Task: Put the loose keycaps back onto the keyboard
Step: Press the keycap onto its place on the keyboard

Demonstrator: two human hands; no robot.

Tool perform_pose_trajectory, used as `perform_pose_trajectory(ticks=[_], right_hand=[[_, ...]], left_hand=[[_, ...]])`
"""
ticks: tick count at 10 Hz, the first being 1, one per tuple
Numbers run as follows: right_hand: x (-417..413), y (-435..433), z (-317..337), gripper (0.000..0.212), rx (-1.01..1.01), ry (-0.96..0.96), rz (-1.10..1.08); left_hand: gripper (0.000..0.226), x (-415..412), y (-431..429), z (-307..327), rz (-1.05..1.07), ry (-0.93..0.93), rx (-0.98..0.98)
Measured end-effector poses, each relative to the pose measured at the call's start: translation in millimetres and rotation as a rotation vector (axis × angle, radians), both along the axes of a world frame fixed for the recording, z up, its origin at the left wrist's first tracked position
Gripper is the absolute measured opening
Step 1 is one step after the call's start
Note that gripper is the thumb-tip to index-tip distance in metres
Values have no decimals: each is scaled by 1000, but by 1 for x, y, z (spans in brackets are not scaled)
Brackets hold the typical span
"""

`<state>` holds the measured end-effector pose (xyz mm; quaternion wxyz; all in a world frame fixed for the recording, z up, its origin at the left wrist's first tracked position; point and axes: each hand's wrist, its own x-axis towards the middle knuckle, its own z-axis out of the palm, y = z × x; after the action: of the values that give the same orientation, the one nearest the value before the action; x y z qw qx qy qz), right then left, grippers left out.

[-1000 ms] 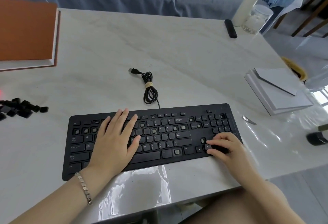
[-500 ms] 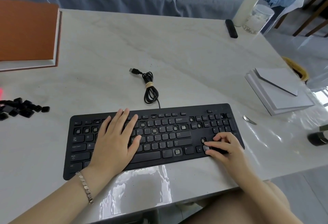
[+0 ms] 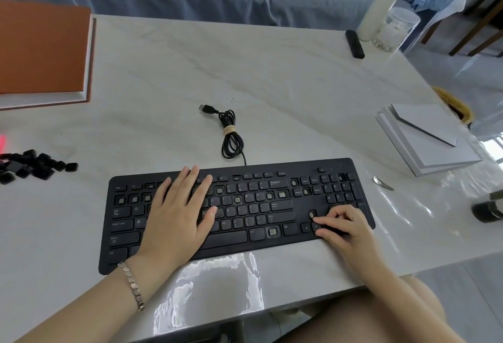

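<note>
Keyboard (image 3: 296, 171) under flat left hand (image 3: 174, 220), grip wide; right hand (image 3: 345, 229) grip pinches keycap (image 3: 315, 226).

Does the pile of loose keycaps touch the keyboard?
Apart. The head view shows a strip of bare table between the keycaps, which lie near the left edge, and the keyboard.

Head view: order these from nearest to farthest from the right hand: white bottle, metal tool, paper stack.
1. metal tool, just right of the keyboard.
2. paper stack, farther back, right.
3. white bottle, far right corner.
</note>
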<state>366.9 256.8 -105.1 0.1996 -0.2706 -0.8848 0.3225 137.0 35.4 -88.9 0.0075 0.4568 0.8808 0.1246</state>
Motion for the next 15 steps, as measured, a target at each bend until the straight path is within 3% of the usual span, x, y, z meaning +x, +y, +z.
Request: perform_pose_trajectory(ticks=[9,10,11,12,13,14,15], right_hand=[[0,-2,10,32,11,-43,-20],[2,-9,11,22,166,-35,-10],[2,-21,17,27,522,-82,46],[-2,-21,22,9,448,-154,12],[-8,-15,35,11,20,-258,-66],[-23,-4,53,8,-238,-385,-61],[-27,2,56,17,-313,-408,-60]], left_hand=[[66,0,0,1,-5,0,31],[56,1,0,0,-4,16,51],[54,1,0,0,-7,25,56],[55,1,-1,0,-4,21,51],[55,2,-1,0,-4,21,55],[55,2,-1,0,-2,15,51],[55,2,-1,0,-4,10,56]])
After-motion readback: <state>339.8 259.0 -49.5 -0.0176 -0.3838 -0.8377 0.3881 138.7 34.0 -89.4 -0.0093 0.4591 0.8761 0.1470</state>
